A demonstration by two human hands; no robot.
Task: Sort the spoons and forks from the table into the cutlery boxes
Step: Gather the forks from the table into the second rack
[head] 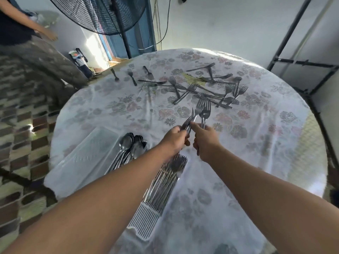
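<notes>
The sorting looks more than half done, as far as I can judge. In the lower middle of the frame the spoons (128, 145) lie together in one bundle, and just right of them a row of sorted forks (165, 178) lies in a slotted cutlery box (145, 222). A clear box (86, 154) at the lower left seems to hold nothing.

What is left is the loose forks (203, 87), scattered and crossing each other in the upper middle of the frame on the round table (275, 143), with three more lying apart toward the upper left.

Both hands meet at the centre of the frame, above the sorted cutlery. The left hand (174, 140) has its fingers curled around a fork (187, 121). The right hand (203, 138) grips a few forks (203, 109) by the handles, tines pointing up and away. The loose pile lies just beyond these tines.
</notes>
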